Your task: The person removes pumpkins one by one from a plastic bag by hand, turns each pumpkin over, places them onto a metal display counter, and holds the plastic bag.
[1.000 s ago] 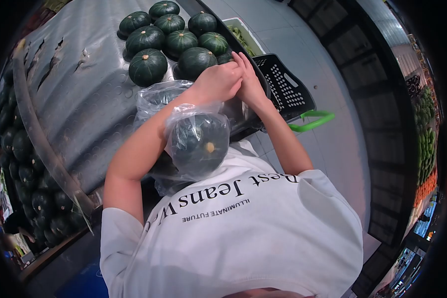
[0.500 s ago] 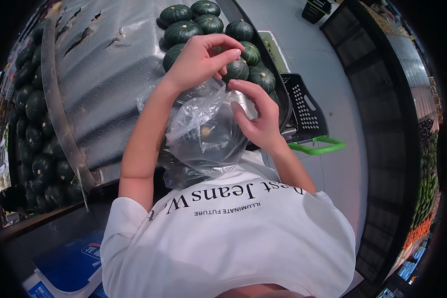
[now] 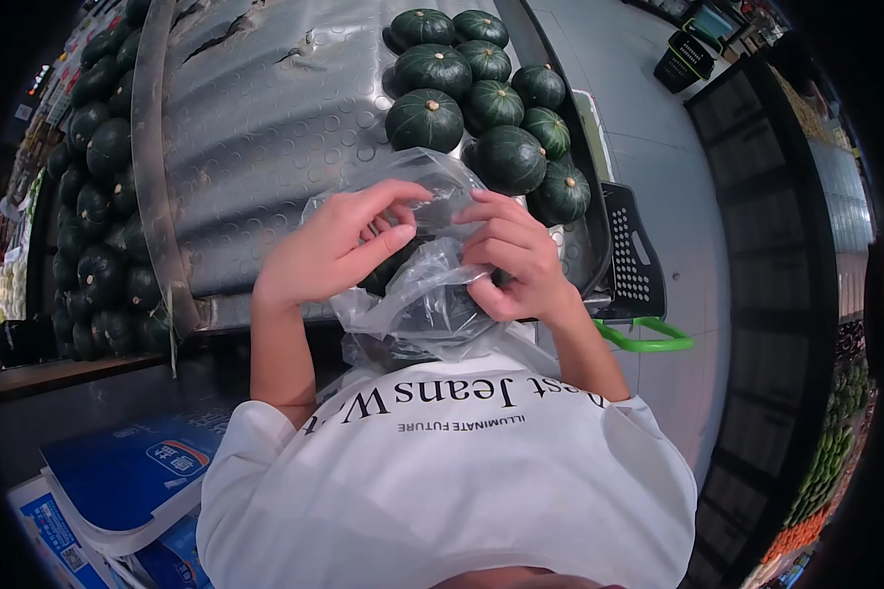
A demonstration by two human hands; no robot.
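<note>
Clear plastic bags (image 3: 417, 290) lie bunched against the front of the white shirt, with a dark green shape dimly visible through the film. My left hand (image 3: 349, 240) is over the film, its thumb and forefinger apart and the other fingers loosely curled. Opposite it, my right hand (image 3: 516, 255) has its fingers bent round the crumpled plastic. Just beyond the hands sit several dark green pumpkins (image 3: 424, 120) on the grey ridged display surface (image 3: 265, 147).
More pumpkins (image 3: 98, 275) are piled at the left behind a clear divider (image 3: 152, 177). A black basket (image 3: 631, 245) with a green handle (image 3: 648, 336) stands at the right. Blue packages (image 3: 118, 471) are at the lower left. Dark shelving (image 3: 756, 294) lines the far right.
My hands have drawn apart and come down closer to the shirt. The bag around the pumpkin has crumpled and covers it more. The view has shifted, moving the display rightward.
</note>
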